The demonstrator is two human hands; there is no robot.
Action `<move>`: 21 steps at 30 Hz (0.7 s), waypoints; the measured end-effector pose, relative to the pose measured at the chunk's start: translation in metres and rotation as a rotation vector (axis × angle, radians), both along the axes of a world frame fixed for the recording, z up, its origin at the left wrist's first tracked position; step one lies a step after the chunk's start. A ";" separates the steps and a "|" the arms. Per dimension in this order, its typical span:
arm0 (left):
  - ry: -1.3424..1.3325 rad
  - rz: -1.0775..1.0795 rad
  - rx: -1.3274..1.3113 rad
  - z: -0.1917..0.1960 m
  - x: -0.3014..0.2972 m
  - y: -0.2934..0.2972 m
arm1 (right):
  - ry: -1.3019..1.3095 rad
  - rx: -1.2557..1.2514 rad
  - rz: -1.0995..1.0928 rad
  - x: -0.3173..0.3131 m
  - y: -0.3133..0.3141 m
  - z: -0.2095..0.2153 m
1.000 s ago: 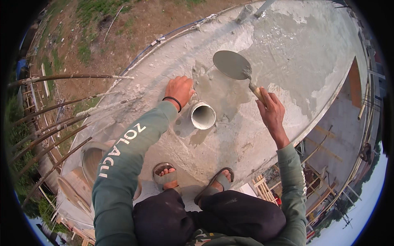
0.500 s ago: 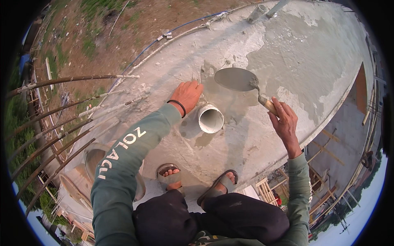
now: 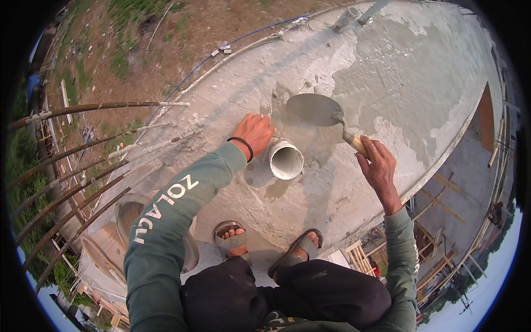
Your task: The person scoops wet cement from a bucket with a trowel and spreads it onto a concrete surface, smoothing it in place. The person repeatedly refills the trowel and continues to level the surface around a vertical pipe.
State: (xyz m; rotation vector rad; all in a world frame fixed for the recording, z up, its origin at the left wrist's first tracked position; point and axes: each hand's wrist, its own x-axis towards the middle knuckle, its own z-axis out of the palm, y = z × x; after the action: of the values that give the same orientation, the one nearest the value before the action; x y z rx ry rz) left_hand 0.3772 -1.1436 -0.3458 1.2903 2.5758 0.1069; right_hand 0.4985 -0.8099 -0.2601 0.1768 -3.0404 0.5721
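Observation:
My right hand (image 3: 380,167) is closed round the wooden handle of a trowel (image 3: 314,109). The trowel's oval metal blade points left, over the damp concrete, with grey mortar stuck at its neck. My left hand (image 3: 254,133) is closed, fingers curled down near the slab just left of the blade; whatever it may hold is hidden beneath the fingers. Right beside that hand, a short white pipe (image 3: 286,160) stands up from the concrete slab (image 3: 232,182), its open end facing up.
Several bent rebars (image 3: 99,107) jut in from the left. Wet grey mortar (image 3: 381,83) covers the slab's far right. Buckets (image 3: 130,210) stand by my left arm. The slab ends at an edge (image 3: 437,166) above a lower level at right. Another pipe stub (image 3: 347,18) stands far off.
The trowel and my right hand have shifted slightly left. My left hand has barely moved, still curled next to the pipe.

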 end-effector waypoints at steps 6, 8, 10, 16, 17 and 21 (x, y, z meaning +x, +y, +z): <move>0.041 0.023 0.014 -0.005 0.008 0.003 | -0.007 0.015 -0.033 0.009 -0.002 -0.003; 0.042 0.003 0.003 -0.003 0.007 0.003 | -0.020 0.001 -0.066 0.013 -0.004 -0.003; 0.065 -0.028 -0.015 0.001 0.006 0.005 | -0.034 -0.017 -0.067 0.016 -0.005 -0.003; 0.022 -0.026 -0.072 0.012 0.004 0.008 | -0.044 -0.038 0.034 0.012 -0.006 0.010; 0.025 -0.040 -0.088 0.013 0.004 0.008 | -0.057 -0.041 0.038 0.010 -0.007 0.012; 0.019 -0.069 -0.092 0.015 0.004 0.009 | -0.117 0.015 0.056 0.000 -0.020 0.015</move>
State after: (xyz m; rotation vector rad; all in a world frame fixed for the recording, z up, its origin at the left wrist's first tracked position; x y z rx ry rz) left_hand 0.3808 -1.1346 -0.3312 1.3507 2.5169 -0.0366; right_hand 0.4982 -0.8298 -0.2449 0.2385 -3.1625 0.5839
